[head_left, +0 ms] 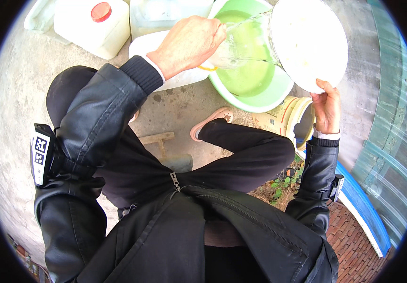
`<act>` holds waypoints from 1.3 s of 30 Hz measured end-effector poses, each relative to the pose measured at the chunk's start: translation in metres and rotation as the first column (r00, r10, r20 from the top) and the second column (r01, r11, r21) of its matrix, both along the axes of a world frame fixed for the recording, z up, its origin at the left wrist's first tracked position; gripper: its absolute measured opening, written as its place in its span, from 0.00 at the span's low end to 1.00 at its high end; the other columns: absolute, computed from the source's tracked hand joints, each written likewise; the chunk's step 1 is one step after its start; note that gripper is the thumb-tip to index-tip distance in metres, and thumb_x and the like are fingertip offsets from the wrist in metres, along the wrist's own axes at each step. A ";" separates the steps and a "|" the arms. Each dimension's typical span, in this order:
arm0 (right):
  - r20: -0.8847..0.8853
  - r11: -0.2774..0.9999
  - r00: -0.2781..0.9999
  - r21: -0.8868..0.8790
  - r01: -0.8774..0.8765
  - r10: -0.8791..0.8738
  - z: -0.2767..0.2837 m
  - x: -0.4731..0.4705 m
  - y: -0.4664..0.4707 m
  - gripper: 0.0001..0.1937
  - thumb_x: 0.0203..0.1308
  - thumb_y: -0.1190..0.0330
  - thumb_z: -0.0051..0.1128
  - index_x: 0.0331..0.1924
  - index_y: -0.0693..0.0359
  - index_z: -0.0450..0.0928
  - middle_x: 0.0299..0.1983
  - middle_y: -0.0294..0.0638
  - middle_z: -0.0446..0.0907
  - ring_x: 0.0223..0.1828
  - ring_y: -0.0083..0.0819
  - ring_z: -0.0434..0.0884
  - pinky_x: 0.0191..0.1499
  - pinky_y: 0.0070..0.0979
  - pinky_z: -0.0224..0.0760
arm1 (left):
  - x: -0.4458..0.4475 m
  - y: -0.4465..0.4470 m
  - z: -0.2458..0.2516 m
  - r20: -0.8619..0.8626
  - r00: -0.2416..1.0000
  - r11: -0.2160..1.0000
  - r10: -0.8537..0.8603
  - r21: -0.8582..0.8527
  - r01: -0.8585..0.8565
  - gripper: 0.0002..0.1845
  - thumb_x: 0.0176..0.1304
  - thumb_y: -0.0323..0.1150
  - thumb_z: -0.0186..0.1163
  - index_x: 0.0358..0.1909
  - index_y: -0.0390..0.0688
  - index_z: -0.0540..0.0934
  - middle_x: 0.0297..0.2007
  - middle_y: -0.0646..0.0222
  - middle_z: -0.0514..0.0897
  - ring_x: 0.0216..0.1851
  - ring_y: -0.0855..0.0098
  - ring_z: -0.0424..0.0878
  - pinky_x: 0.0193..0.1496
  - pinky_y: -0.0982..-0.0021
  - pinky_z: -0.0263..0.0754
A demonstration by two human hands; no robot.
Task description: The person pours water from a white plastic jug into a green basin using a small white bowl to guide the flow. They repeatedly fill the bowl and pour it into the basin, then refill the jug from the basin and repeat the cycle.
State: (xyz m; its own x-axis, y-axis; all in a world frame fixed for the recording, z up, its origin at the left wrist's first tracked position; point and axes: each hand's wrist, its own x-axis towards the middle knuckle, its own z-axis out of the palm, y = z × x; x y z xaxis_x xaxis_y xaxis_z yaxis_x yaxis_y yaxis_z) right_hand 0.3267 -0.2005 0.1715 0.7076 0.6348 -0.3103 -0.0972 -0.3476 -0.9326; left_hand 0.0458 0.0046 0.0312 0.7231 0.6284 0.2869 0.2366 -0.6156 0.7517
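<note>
My right hand [327, 106] grips the lower rim of a round white plate or shallow basin [309, 46], which is tilted over a green plastic basin [253, 100]. A clear sheet of water [254, 42] runs from its left edge into the greenish water below. My left hand [192, 42] is curled at the stream's left side, over the rim of a white plastic container [185, 79]; its fingertips are hidden, so whether it holds something cannot be told. A yellow-orange edge [208, 68] shows just under that hand.
A white jug with a red cap [100, 35] and another translucent container [169, 14] stand at the top left. A cream bucket [270, 116] lies on its side below the green basin. A small wooden piece [155, 138] is between my legs. Corrugated translucent sheets [391, 152] line the right.
</note>
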 end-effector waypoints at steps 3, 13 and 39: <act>0.003 1.000 1.000 -0.008 -0.007 0.007 0.006 -0.004 0.003 0.13 0.60 0.77 0.60 0.49 0.67 0.78 0.43 0.42 0.85 0.40 0.26 0.86 0.38 0.20 0.84 | 0.001 0.000 -0.002 0.009 1.000 1.000 0.003 0.005 -0.003 0.23 0.77 0.42 0.45 0.29 0.33 0.77 0.24 0.45 0.78 0.29 0.45 0.80 0.37 0.50 0.74; 0.061 0.997 0.996 0.047 0.055 -0.058 0.012 -0.008 0.012 0.12 0.59 0.78 0.60 0.47 0.68 0.79 0.41 0.42 0.84 0.38 0.28 0.86 0.37 0.23 0.85 | 0.004 0.000 -0.005 0.033 0.998 0.996 0.052 0.071 -0.054 0.24 0.73 0.39 0.49 0.24 0.34 0.82 0.20 0.49 0.81 0.24 0.49 0.82 0.35 0.53 0.79; 0.188 0.992 0.980 0.119 0.040 -0.062 0.025 0.010 0.020 0.09 0.60 0.77 0.61 0.44 0.67 0.79 0.40 0.41 0.84 0.38 0.27 0.85 0.35 0.22 0.84 | 0.005 0.000 -0.005 0.002 0.999 0.997 0.052 0.058 -0.053 0.25 0.75 0.40 0.47 0.27 0.34 0.84 0.19 0.49 0.81 0.23 0.50 0.82 0.35 0.54 0.79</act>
State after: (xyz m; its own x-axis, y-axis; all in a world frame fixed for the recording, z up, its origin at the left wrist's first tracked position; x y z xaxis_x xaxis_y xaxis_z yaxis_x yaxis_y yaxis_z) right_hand 0.3367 -0.1803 0.1968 0.7790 0.6200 -0.0939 0.0717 -0.2368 -0.9689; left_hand 0.0504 0.0045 0.0264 0.6893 0.6478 0.3245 0.2692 -0.6448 0.7153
